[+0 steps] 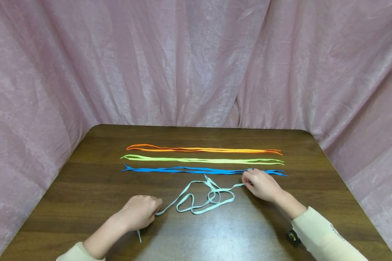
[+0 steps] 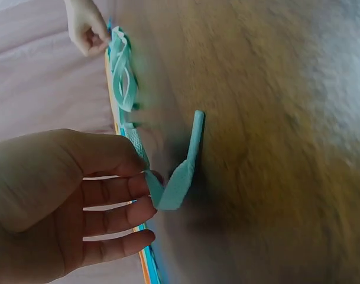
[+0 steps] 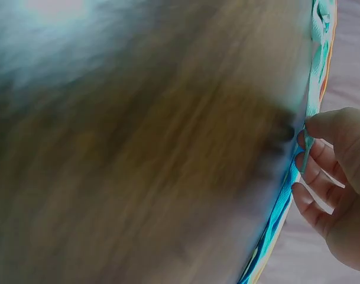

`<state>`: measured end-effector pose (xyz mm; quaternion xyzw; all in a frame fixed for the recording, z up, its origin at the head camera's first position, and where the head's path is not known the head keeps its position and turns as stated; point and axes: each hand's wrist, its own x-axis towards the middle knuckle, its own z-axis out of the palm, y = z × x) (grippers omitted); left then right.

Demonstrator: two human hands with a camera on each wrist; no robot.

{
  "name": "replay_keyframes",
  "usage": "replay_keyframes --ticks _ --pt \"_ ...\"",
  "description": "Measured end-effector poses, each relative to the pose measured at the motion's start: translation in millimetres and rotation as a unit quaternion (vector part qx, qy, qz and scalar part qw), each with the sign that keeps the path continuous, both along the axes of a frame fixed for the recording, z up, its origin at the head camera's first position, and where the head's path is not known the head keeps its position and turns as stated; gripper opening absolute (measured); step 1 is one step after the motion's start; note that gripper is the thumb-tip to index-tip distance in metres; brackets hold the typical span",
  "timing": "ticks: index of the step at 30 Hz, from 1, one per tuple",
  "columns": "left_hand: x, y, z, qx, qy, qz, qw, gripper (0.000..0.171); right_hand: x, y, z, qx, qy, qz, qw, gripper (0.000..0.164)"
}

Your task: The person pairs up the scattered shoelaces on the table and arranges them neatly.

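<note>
A pale mint-green shoelace lies in loose loops on the table between my hands. My left hand pinches it near one end between thumb and forefinger, and the tipped end hangs free beyond the fingers. At the other side my right hand pinches the lace close to its other end, with a short bit sticking out below the fingertips. That hand is beside the right part of the blue shoelaces. One tip of mint lace shows at the top of the tangle.
Orange shoelaces and yellow-green shoelaces lie straight across the table, behind the blue ones. The brown wooden table meets a pink curtain at the back. A small dark round object is at the right sleeve.
</note>
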<state>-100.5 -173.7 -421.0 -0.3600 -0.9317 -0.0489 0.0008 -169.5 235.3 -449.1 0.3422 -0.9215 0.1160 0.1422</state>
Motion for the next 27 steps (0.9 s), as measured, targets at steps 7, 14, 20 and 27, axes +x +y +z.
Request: replay_keyframes --ticks 7,14,20,27 --pt "-4.2 -9 0.4 -0.001 0.000 0.032 0.9995 0.027 8.8 15 0.3 0.010 -0.018 -0.018 1.000 0.023" --pt "-8.8 -20 -0.5 -0.004 -0.007 0.050 0.9987 0.024 17.0 27 3.8 0.004 0.002 -0.018 1.000 0.028" --pt "-9.3 -24 -2.4 0.001 0.011 0.042 0.9990 0.026 21.8 34 2.3 0.000 0.013 -0.014 1.000 0.028" --pt "-8.2 -27 -2.5 -0.006 0.020 0.053 0.9984 0.025 28.7 45 0.9 0.000 0.000 -0.033 0.999 0.028"
